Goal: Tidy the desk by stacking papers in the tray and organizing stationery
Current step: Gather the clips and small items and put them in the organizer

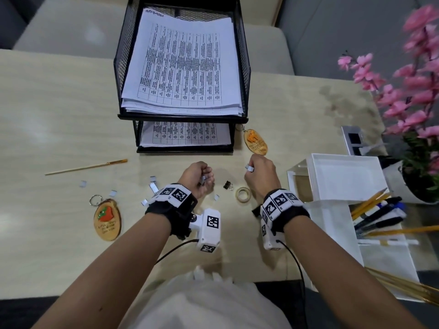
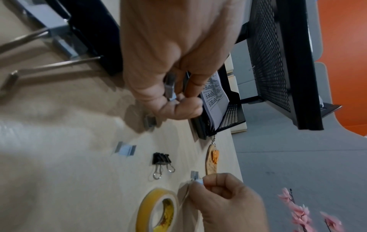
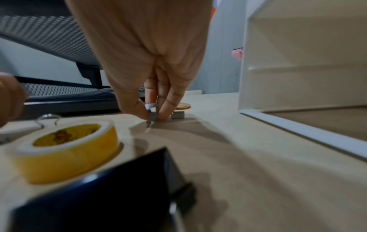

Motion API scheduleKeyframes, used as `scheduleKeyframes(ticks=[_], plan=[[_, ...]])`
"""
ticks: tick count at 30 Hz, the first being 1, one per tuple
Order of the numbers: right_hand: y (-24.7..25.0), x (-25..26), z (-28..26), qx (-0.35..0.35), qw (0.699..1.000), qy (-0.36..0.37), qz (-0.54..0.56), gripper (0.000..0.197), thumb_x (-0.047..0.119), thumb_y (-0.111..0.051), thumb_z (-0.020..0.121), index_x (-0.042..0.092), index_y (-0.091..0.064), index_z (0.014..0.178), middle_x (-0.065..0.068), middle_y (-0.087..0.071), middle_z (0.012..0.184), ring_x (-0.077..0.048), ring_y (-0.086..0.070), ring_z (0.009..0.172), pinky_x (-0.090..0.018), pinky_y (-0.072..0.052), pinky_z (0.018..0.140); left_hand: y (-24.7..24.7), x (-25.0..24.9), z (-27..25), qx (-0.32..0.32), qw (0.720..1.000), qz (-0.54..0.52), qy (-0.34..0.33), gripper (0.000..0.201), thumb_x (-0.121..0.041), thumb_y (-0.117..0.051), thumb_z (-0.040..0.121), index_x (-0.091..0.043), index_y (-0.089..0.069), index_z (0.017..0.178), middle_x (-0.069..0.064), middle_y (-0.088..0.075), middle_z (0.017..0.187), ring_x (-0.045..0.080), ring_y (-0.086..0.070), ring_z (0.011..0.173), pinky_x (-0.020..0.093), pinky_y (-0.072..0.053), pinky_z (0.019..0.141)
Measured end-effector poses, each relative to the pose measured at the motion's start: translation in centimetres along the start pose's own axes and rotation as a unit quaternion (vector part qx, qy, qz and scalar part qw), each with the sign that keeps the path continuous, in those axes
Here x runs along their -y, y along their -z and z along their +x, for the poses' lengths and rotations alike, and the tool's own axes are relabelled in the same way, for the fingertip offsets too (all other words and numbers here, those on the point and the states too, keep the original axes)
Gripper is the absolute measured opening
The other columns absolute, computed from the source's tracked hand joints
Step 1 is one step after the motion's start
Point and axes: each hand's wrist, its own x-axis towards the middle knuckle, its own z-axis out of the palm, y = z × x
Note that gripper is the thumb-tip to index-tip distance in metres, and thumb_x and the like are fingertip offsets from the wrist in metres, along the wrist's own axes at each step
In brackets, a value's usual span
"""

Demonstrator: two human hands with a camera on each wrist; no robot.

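Small grey staple strips are the items in hand. My left hand (image 1: 204, 179) is curled around a few staple strips (image 2: 170, 87), held just above the desk in front of the black mesh paper tray (image 1: 246, 67). My right hand (image 1: 249, 167) pinches one staple strip (image 3: 152, 115) between thumb and fingertips, low at the desk surface. Another strip (image 3: 178, 115) lies just beyond those fingertips. More loose strips (image 1: 83, 184) are scattered at the left. Printed papers (image 1: 183, 62) fill both tray levels.
A black binder clip (image 1: 227, 185) and a yellow tape roll (image 1: 242, 194) lie between my hands. The white organiser (image 1: 337, 176) with pens and pencils (image 1: 380, 214) stands right. Wooden keychains (image 1: 107, 219), a paintbrush (image 1: 86, 166) and pink flowers (image 1: 408, 91) also share the desk.
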Motion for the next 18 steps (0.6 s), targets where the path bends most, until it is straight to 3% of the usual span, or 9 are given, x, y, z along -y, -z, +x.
scheduleKeyframes(ticks=[3, 6, 7, 12, 15, 18], plan=[[0.8, -0.1, -0.9, -0.032, 0.995, -0.042, 0.08, 0.008, -0.003, -0.056, 0.077, 0.0, -0.058, 0.084, -0.016, -0.062, 0.084, -0.031, -0.058, 0.079, -0.032, -0.047, 0.067, -0.1, 0.2, 0.0, 0.002, 1.0, 0.003, -0.002, 0.035, -0.018, -0.032, 0.095, -0.011, -0.041, 0.062, 0.001, -0.043, 0.045, 0.009, -0.043, 0.028, 0.008, -0.037, 0.031], [1.8, 1.2, -2.8, -0.027, 0.979, -0.043, 0.197, 0.013, -0.003, -0.064, 0.075, 0.008, -0.058, 0.081, -0.002, -0.057, 0.074, -0.011, -0.051, 0.062, -0.007, -0.042, 0.052, -0.9, 0.7, -0.1, 0.003, 1.0, 0.02, -0.011, 0.037, -0.019, -0.034, 0.098, -0.004, -0.05, 0.068, 0.01, -0.056, 0.055, 0.016, -0.058, 0.034, 0.017, -0.05, 0.037], [2.0, 1.8, -3.5, -0.006, 0.977, -0.025, 0.213, 0.014, -0.002, -0.066, 0.075, 0.009, -0.059, 0.081, -0.001, -0.058, 0.074, -0.008, -0.05, 0.062, -0.006, -0.042, 0.052, -1.3, 0.9, -0.2, 0.012, 1.0, 0.025, -0.008, 0.039, -0.02, -0.033, 0.098, -0.002, -0.052, 0.069, 0.011, -0.06, 0.054, 0.017, -0.061, 0.036, 0.019, -0.052, 0.039], [1.9, 3.8, -4.5, 0.068, 0.971, 0.029, 0.228, 0.02, 0.006, -0.073, 0.073, 0.006, -0.066, 0.092, -0.006, -0.064, 0.093, -0.01, -0.057, 0.074, -0.004, -0.041, 0.055, -2.2, 1.6, 0.0, 0.042, 0.997, 0.053, 0.022, 0.045, -0.025, -0.028, 0.099, -0.005, -0.054, 0.069, 0.005, -0.06, 0.048, 0.009, -0.047, 0.034, 0.014, -0.044, 0.036], [2.3, 2.6, -3.4, 0.016, 0.976, 0.004, 0.218, 0.017, 0.009, -0.069, 0.078, 0.008, -0.067, 0.095, -0.007, -0.064, 0.098, -0.014, -0.057, 0.082, -0.005, -0.042, 0.06, -1.8, 1.3, 0.0, 0.042, 0.995, 0.07, 0.054, 0.042, -0.026, -0.026, 0.098, -0.013, -0.04, 0.06, 0.0, -0.044, 0.038, 0.008, -0.037, 0.025, 0.007, -0.031, 0.03], [2.1, 0.0, -1.4, -0.025, 0.989, -0.039, 0.143, 0.018, 0.002, -0.057, 0.085, 0.004, -0.065, 0.101, -0.011, -0.061, 0.11, -0.022, -0.056, 0.098, -0.023, -0.047, 0.083, -1.0, 0.5, -0.3, 0.042, 0.995, 0.071, 0.056, 0.04, -0.024, -0.024, 0.096, -0.018, -0.03, 0.057, -0.004, -0.036, 0.035, 0.006, -0.029, 0.023, 0.006, -0.019, 0.028]])
